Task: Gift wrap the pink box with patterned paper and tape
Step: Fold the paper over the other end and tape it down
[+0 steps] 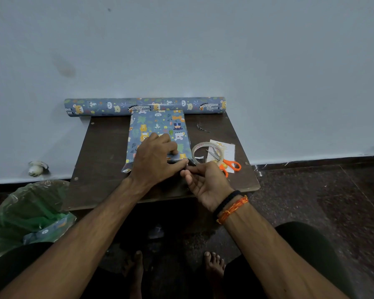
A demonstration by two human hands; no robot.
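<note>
The right hand (205, 182), palm up, is pinching the near right corner of the wrapped box (158, 137), which is lying on the low table (99, 160). The left hand (154, 159) is pressing down on the box's near end, fingers curled. Right of the box, red lettering on the tape roll (203, 151) is too blurred to read. The paper roll (145, 106) is lying against the wall beyond.

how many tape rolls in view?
1. The tape roll lies on the table, right of the wrapped box, partly over the scissors. None other shows; the hands could hide something small.
</note>
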